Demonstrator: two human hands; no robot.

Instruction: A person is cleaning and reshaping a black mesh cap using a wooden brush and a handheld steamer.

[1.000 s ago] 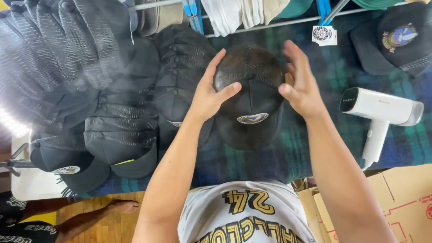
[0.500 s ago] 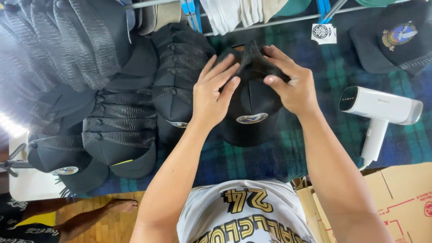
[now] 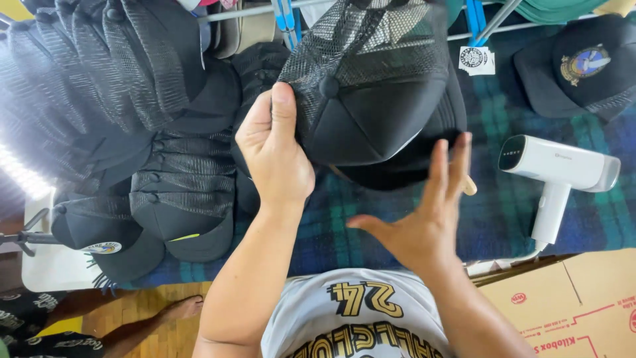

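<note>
My left hand (image 3: 277,152) grips a black mesh-backed cap (image 3: 374,86) by its left side and holds it up above the plaid blanket (image 3: 503,219), crown toward the camera. My right hand (image 3: 424,219) is spread open just below the cap's brim, fingers apart, its fingertips at or just under the brim edge. The brim's underside and whatever lies under the cap are hidden.
Stacks of black mesh caps (image 3: 182,185) fill the left half of the blanket. A white handheld steamer (image 3: 560,172) lies at the right, a black cap with a badge (image 3: 583,63) at the top right. A cardboard box (image 3: 570,308) sits at the lower right. A metal rack rail (image 3: 477,30) runs along the top.
The cap was lying on the blanket with both hands pressing its mesh back; now my left hand has lifted it toward the camera and my right hand has let go and dropped below it.
</note>
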